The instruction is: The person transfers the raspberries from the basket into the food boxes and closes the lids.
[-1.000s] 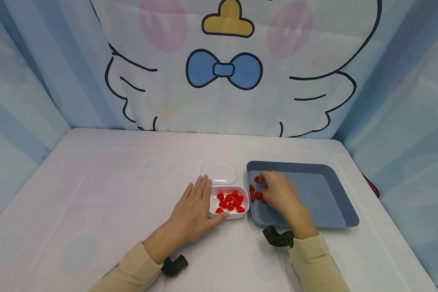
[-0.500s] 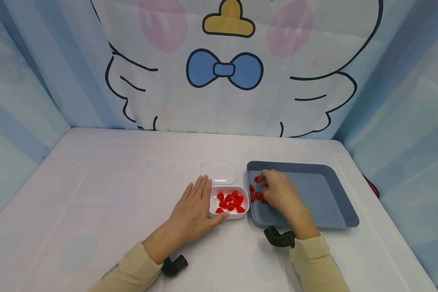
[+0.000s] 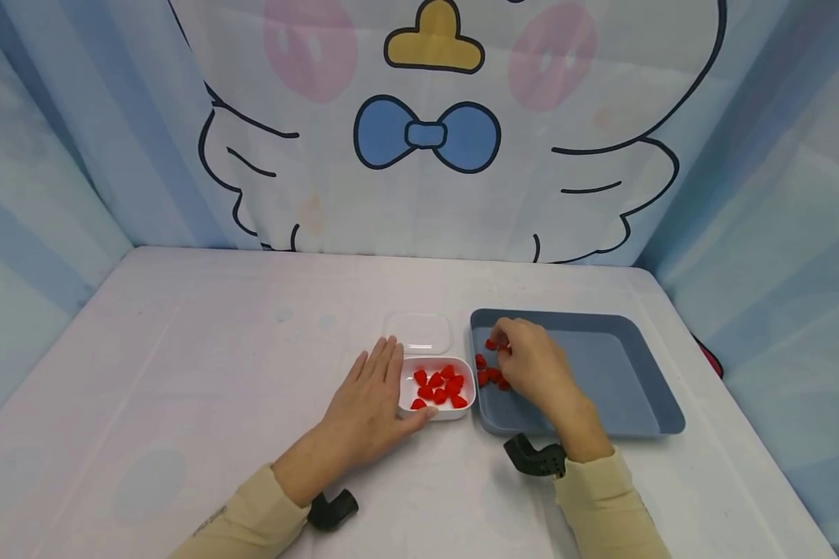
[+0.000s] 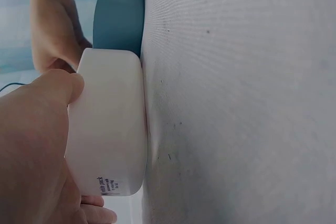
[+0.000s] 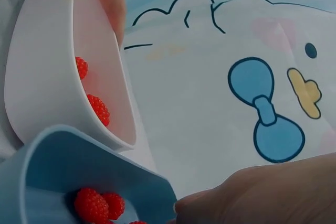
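Note:
In the head view, a small white plastic box (image 3: 436, 414) holds several red raspberries (image 3: 439, 396). My left hand (image 3: 367, 407) lies along the box's left side with straight fingers, its thumb touching the near rim. To the right, my right hand (image 3: 534, 365) reaches down into a blue-grey tray (image 3: 615, 373) with bent fingers. A bit of red shows at its fingertips, where it pinches a raspberry (image 3: 504, 349); the grip is partly hidden. More raspberries (image 3: 493, 375) lie along the tray's left side. The right wrist view shows raspberries (image 5: 92, 205) in the tray's corner, beside the box (image 5: 42, 72).
A clear plastic lid (image 3: 418, 332) lies flat behind the box. The box stands close against the tray's left wall. Beneath them is a pale-clothed table (image 3: 203, 365); printed curtains (image 3: 419, 210) rise at the back and both sides.
My right hand has shifted very slightly away from me in the tray, its fingertips a little higher. The left hand and the box keep their places; the head view has moved a touch.

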The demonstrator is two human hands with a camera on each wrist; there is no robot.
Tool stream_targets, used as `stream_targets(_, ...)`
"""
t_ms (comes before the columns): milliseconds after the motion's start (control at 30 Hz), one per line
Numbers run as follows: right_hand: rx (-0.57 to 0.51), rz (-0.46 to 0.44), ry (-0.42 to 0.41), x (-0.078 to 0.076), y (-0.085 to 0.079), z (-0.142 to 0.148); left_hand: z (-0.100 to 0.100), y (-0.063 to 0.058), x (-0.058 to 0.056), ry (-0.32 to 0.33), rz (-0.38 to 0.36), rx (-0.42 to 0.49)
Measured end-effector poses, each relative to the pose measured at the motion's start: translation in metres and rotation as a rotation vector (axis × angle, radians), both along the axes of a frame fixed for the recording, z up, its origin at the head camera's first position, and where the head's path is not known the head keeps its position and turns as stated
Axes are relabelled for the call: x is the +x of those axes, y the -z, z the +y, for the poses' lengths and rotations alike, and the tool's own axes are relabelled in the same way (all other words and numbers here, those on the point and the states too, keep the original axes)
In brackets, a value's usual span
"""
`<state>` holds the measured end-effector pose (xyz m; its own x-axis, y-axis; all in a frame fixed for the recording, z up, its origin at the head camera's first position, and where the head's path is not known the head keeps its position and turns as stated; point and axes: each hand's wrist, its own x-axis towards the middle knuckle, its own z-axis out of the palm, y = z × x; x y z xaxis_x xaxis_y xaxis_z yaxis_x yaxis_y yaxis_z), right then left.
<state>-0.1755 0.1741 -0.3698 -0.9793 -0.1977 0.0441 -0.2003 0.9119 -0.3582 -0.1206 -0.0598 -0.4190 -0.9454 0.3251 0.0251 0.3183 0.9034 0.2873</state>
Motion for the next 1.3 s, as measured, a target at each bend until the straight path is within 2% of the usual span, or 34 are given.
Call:
stream_targets(433, -0.023, 0.085, -0.050, 0.006, -0.008, -0.008, -0.001, -0.001, 0.000, 0.006, -0.004, -0.004)
stream_targets(633, -0.039, 0.135, -0.106, 0.008, -0.011, -0.013, -0.002, -0.002, 0.000, 0.010, 0.011, -0.006)
stream_targets(933, -0.077, 0.138, -0.176, 0.014, -0.013, -0.021, -0.002, -0.002, 0.001, 0.010, 0.015, 0.003)
stream_targets(1300, -0.102, 0.159, -0.322, 0.020, -0.013, -0.028, -0.001, -0.002, 0.001, 0.016, 0.016, -0.018)
